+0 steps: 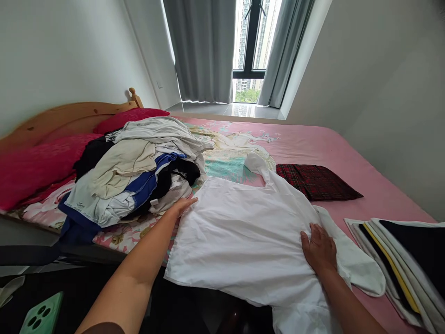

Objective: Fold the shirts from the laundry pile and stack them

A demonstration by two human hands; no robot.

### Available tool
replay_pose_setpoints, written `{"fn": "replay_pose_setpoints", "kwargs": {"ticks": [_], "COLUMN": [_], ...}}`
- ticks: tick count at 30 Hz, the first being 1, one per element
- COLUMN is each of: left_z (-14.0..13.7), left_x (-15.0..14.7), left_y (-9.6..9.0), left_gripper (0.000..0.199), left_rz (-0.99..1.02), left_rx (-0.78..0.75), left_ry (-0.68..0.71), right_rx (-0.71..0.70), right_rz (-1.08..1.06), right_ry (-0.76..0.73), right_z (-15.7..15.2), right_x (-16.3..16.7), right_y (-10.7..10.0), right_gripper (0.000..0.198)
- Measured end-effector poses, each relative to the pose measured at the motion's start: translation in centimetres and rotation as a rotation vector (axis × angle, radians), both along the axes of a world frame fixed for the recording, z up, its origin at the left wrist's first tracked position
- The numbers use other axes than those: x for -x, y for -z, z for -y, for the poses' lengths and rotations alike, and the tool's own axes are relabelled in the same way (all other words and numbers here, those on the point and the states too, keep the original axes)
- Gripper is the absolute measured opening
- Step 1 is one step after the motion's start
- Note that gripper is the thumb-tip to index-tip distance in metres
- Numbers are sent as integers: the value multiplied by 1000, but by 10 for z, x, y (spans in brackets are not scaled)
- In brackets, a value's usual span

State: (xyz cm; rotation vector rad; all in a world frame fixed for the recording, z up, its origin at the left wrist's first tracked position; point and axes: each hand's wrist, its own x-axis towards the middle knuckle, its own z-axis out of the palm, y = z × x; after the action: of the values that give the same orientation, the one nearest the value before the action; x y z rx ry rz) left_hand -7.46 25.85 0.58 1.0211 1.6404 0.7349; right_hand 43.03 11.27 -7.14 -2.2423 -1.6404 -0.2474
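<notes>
A white shirt (243, 227) lies spread over the near side of the bed, one sleeve and its lower part hanging past the edge toward me. At its left edge is my left hand (184, 205), thumb along the top and the other fingers partly hidden by the cloth; it appears to grip that edge. My right hand (319, 248) rests flat on the shirt near its right side, fingers spread, holding nothing. The other white sleeve (363, 269) stretches out to the right of this hand.
A heap of mixed clothes (128, 171) stands left, by red pillows (45, 162). A dark red plaid folded garment (316, 182) lies beyond the shirt. Folded clothes (410, 260) are stacked at right. A green phone (41, 315) is lower left. The pink bed (306, 139) ends before a window.
</notes>
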Motion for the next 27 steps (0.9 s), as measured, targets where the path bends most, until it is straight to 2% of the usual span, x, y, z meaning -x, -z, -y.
{"fn": "replay_pose_setpoints", "kwargs": {"ticks": [4,7,10,13,16,22,27], "left_z": [-12,-10,-5,-5,-12,-36,-44], "left_x": [-10,-12,-9,-5,-6,-12,-18], "left_y": [10,14,7,-4,-12,-14,-14], "left_gripper": [34,42,57,64,61,49,48], "left_rz": [-10,49,154,244,277,243,414], "left_rx": [36,43,44,72,121,223,173], "left_ry": [0,26,63,117,155,228,278], "right_rx": [-11,-23,-39,-51,-50,-56,-62], "right_rz": [1,-10,-8,4,19,40,43], "right_ry": [-1,-3,-12,-16,-13,-8,-18], "right_z": [-1,-1,-1,-1,-2,-3,-4], "right_x": [0,-1,-1,-1,0,-1,-3], "right_y": [1,1,1,1,1,2,3], "right_gripper": [59,59,59,58,56,53,52]}}
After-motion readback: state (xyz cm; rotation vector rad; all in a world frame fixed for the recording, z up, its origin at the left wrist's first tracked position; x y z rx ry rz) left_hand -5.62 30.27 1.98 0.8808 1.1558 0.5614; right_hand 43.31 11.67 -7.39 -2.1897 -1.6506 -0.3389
